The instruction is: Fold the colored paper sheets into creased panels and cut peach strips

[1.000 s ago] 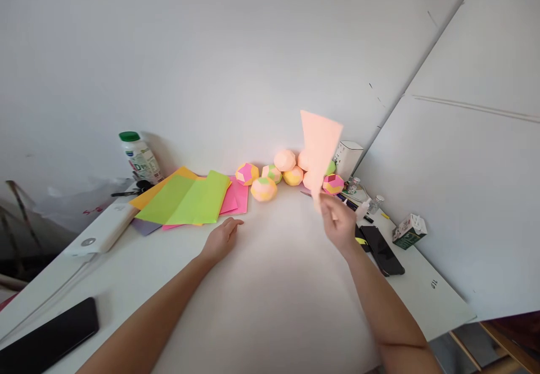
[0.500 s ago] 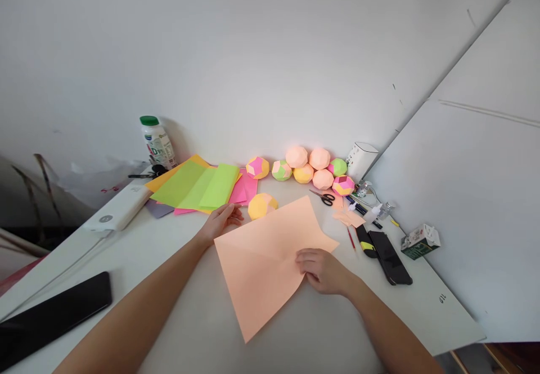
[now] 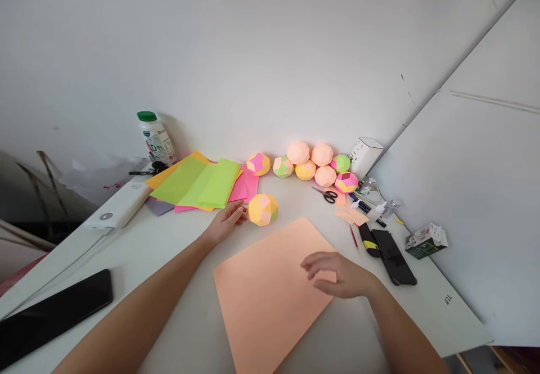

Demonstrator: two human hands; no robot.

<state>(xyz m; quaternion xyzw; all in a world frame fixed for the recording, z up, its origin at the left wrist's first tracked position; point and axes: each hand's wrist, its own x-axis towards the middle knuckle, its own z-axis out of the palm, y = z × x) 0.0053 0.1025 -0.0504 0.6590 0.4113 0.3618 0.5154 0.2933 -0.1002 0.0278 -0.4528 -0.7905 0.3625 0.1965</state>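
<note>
A peach sheet of paper (image 3: 265,289) lies on the white table in front of me. My right hand (image 3: 333,273) is over its right edge, fingers apart and holding nothing; whether the fingertips touch the paper I cannot tell. Beside a yellow paper ball (image 3: 259,210) with peach and green faces, my left hand (image 3: 228,219) rests with its fingers loosely stretched and nothing in them. Coloured sheets, the top one a folded green paper (image 3: 219,184), lie just beyond that hand.
Several faceted paper balls (image 3: 324,176) are grouped by the wall. Scissors (image 3: 325,195), peach scraps (image 3: 352,215), a utility knife (image 3: 370,244), a phone (image 3: 394,257) and a small carton (image 3: 427,241) line the right. At left are a bottle (image 3: 156,140), a white power bank (image 3: 120,205) and a black phone (image 3: 59,315).
My right hand has let go of the peach sheet, which has come down nearer to me and flattened. The yellow ball is now uncovered. My left hand has shifted slightly toward the ball.
</note>
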